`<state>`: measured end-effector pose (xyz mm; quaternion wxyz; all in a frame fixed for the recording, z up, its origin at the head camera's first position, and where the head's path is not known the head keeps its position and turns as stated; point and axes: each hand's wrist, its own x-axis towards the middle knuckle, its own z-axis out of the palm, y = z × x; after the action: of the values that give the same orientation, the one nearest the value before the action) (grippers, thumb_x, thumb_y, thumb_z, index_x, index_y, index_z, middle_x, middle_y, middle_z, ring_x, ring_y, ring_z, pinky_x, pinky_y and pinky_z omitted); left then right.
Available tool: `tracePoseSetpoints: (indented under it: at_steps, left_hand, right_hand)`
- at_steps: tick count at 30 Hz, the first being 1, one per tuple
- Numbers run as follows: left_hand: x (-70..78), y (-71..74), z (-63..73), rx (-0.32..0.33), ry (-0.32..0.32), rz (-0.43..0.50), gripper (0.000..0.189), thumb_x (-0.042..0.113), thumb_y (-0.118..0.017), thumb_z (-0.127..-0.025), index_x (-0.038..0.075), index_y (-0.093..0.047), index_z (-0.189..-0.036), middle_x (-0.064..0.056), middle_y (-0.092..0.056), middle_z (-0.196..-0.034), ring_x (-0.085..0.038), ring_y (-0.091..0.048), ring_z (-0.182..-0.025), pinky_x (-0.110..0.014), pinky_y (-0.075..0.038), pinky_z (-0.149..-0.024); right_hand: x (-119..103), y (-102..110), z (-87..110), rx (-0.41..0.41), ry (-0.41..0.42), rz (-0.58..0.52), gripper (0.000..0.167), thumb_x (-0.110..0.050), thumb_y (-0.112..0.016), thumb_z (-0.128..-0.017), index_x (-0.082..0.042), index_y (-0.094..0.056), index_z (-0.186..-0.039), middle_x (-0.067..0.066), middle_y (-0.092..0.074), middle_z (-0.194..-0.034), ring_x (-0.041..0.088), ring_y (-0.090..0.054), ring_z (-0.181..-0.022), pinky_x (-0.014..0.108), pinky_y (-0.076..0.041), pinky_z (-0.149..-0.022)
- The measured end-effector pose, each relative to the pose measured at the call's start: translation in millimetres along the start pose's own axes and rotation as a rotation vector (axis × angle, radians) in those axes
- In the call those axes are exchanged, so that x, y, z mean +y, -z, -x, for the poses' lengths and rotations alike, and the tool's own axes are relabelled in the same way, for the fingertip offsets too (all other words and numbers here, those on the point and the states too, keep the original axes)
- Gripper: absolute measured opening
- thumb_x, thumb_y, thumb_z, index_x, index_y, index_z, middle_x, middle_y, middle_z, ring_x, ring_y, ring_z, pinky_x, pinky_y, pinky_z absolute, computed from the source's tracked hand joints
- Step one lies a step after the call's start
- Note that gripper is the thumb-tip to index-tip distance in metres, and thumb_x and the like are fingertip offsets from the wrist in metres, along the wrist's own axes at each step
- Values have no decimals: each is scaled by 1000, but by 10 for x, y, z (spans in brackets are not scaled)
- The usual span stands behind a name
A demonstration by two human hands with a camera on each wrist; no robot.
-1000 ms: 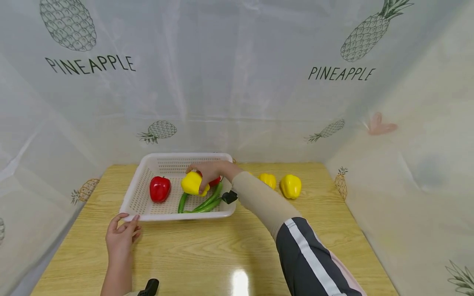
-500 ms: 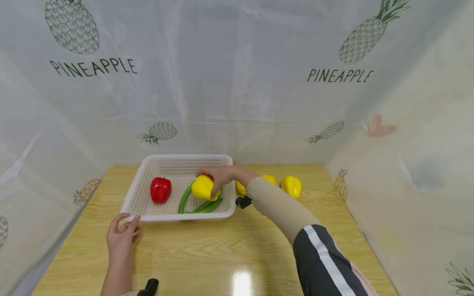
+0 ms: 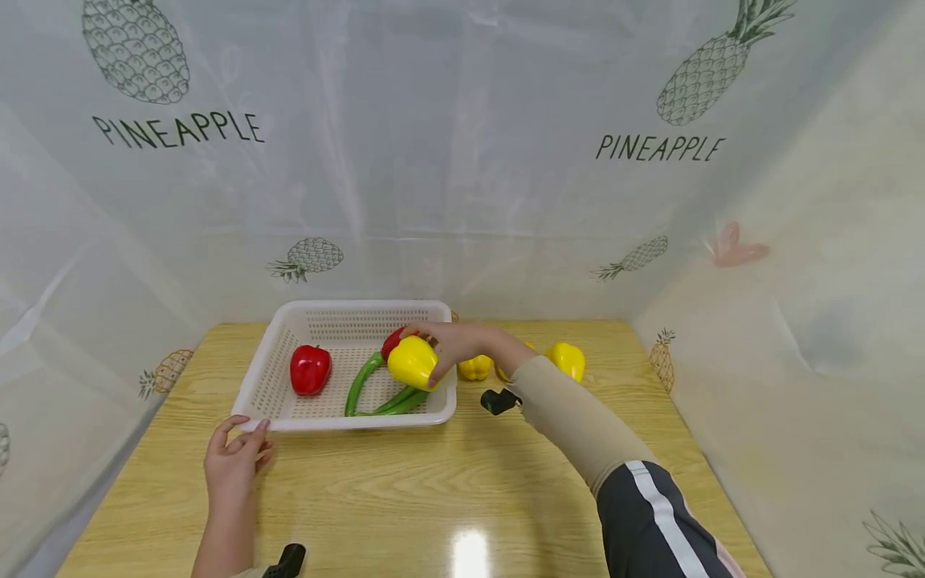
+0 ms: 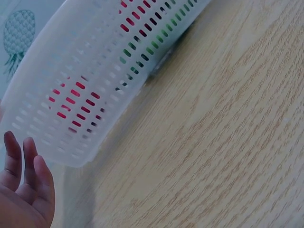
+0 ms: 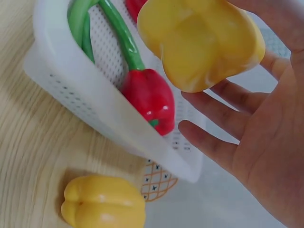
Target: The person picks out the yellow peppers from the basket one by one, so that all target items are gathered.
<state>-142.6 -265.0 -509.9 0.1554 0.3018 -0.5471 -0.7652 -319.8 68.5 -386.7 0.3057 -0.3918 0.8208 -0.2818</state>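
My right hand point(image 3: 455, 345) grips a yellow bell pepper point(image 3: 413, 363) above the right half of a white perforated basket point(image 3: 340, 424). In the right wrist view, that pepper's lobed end faces the camera and the lower fingers are stretched out. My left hand point(image 3: 233, 461) holds the basket's front left corner at the rim with thumb and index finger. Its other fingers point(image 4: 29, 161) show loosely bent beside the basket wall. Inside lie a red bell pepper point(image 3: 311, 370) on the left, another red bell pepper point(image 5: 151, 99) partly behind my right hand, and several long green peppers point(image 3: 364, 384).
Yellow bell peppers lie on the wooden table point(image 3: 361, 498) right of the basket: one by its side point(image 3: 474, 368), one farther right point(image 3: 567, 360), and one between, mostly hidden by my right arm. A pineapple-print sheet point(image 3: 462, 160) hangs behind the table.
My right hand has moved right with the yellow bell pepper, from the basket's middle toward its right side. The red bell pepper behind it shows more on its left. My left hand stays at the corner.
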Motion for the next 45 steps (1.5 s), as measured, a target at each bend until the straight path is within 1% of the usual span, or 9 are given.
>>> tracePoseSetpoints:
  at_steps: [3, 9, 11, 16, 18, 27, 35, 42, 45]
  left_hand:
    - [12, -6, -4, -5, -2, -7, 36, 12, -76, -85, 17, -53, -112, 1, -65, -64, -9, -64, -58, -22, -54, -51]
    - [57, -42, 29, -15, 0, -2, 32, 8, -74, -87, 16, -53, -109, 0, -64, -62, -9, -64, -57, -22, -54, -50]
    - [80, -58, 51, -16, 2, 4, 31, 6, -73, -87, 16, -53, -108, -1, -63, -62, -9, -63, -55, -22, -53, -49]
    - [113, -79, 98, -21, -7, 10, 30, 4, -72, -88, 14, -53, -108, -2, -62, -61, -10, -62, -54, -22, -53, -48]
    - [111, -80, 101, -21, -8, 9, 30, 4, -72, -88, 14, -53, -108, -2, -62, -61, -10, -63, -55, -22, -53, -48]
    - [76, -67, 73, -25, 0, 5, 32, 6, -72, -88, 13, -52, -112, 0, -64, -62, -10, -63, -56, -23, -53, -50]
    - [84, -67, 86, -20, -2, 6, 32, 6, -72, -88, 13, -52, -112, 1, -63, -61, -10, -63, -54, -22, -53, -49]
    - [18, -19, 31, -14, -22, 3, 33, 8, -74, -87, 15, -53, -112, 0, -64, -63, -10, -64, -57, -22, -54, -50]
    - [20, -11, 37, -12, -28, 5, 34, 8, -74, -87, 14, -53, -113, 0, -64, -63, -10, -64, -56, -22, -54, -50]
  right_hand:
    - [53, 15, 101, 28, -10, -19, 88, -14, -87, -71, -21, -37, -143, 8, -41, -139, 27, -46, -120, 35, -45, -94]
    - [131, 38, 320, 66, 30, -81, 92, -12, -87, -71, -16, -34, -146, 7, -39, -142, 28, -46, -120, 36, -46, -97]
    - [155, 47, 396, 71, 42, -102, 92, -10, -87, -71, -16, -34, -146, 6, -36, -144, 29, -44, -122, 38, -45, -98]
    - [241, 60, 593, 88, 53, -153, 90, -8, -86, -71, -16, -34, -145, 8, -38, -141, 33, -44, -122, 45, -42, -100]
    - [279, 56, 674, 101, 47, -164, 90, -9, -86, -72, -15, -34, -145, 10, -40, -138, 33, -45, -120, 45, -41, -101]
    - [475, 25, 986, 155, 5, -185, 90, -7, -85, -71, -9, -34, -145, 14, -41, -135, 33, -49, -117, 48, -43, -99]
    - [660, 13, 1265, 206, -31, -206, 92, -10, -85, -73, -10, -31, -147, 13, -38, -139, 34, -45, -122, 53, -37, -104]
    - [861, -10, 1483, 256, -27, -234, 91, -8, -83, -75, -8, -29, -147, 17, -37, -138, 36, -46, -119, 55, -40, -99]
    - [923, -13, 1576, 279, -36, -229, 91, -10, -84, -76, -8, -28, -148, 18, -37, -138, 38, -44, -121, 56, -40, -100]
